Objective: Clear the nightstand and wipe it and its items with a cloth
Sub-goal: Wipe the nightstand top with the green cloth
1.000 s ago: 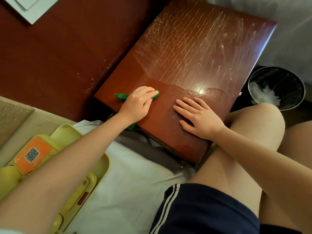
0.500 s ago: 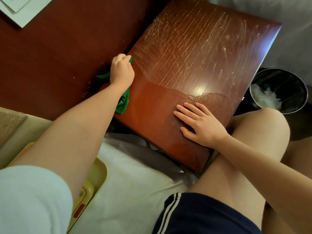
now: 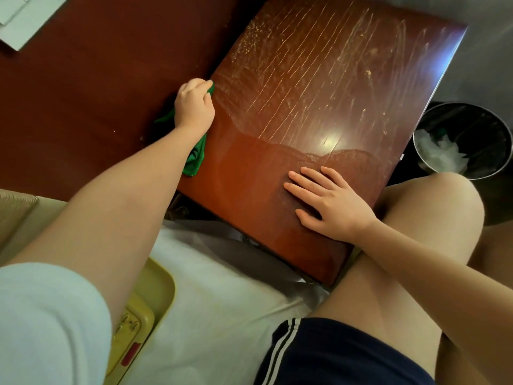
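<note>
While the left hand (image 3: 194, 105) grips a crumpled green cloth (image 3: 195, 157) at the edge of the glossy, streaked wooden nightstand (image 3: 319, 79), the right hand (image 3: 330, 202) lies flat with fingers spread. A round black bin (image 3: 466, 140) stands just beside it.

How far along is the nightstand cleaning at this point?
Done: the nightstand top holds no items, and its near strip looks wiped. In hand: the left hand grips the green cloth at the top's left edge; the right hand lies flat near the front. Left: the streaked, speckled far area.
</note>
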Motion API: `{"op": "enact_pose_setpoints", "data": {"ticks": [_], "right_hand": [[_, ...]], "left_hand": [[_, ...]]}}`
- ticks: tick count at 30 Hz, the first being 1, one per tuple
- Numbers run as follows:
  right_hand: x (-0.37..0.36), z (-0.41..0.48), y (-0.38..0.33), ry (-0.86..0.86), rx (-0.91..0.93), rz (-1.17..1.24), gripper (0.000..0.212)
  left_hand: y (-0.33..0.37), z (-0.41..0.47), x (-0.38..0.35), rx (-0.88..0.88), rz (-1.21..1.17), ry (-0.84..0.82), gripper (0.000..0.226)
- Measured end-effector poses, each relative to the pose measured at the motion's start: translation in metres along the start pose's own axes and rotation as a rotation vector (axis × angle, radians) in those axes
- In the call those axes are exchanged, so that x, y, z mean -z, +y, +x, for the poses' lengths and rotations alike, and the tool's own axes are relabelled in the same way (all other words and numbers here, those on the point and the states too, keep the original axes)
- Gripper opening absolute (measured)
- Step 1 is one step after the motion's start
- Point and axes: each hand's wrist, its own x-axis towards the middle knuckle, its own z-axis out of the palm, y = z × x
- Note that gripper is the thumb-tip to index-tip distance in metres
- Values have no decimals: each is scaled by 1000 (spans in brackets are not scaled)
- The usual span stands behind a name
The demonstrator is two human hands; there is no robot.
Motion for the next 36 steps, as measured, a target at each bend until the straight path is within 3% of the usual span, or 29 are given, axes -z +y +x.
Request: {"op": "enact_pose_setpoints", "data": {"ticks": [13, 18, 21, 24, 36], "right_hand": [[3, -1, -3, -27, -31, 5, 53], [3, -1, -4, -28, -22, 1, 53], [3, -1, -4, -46, -31, 1, 53], [4, 0, -4, -46, -35, 6, 53], [1, 0, -1, -23, -22, 7, 52]], "left_hand": [[20, -82, 2, -356, -73, -51, 35], [25, -131, 5, -600, -174, -202, 34], [23, -137, 5, -639, -195, -227, 33], [23, -130, 4, -589, -164, -188, 33], [2, -34, 2, -32, -165, -25, 38]]}}
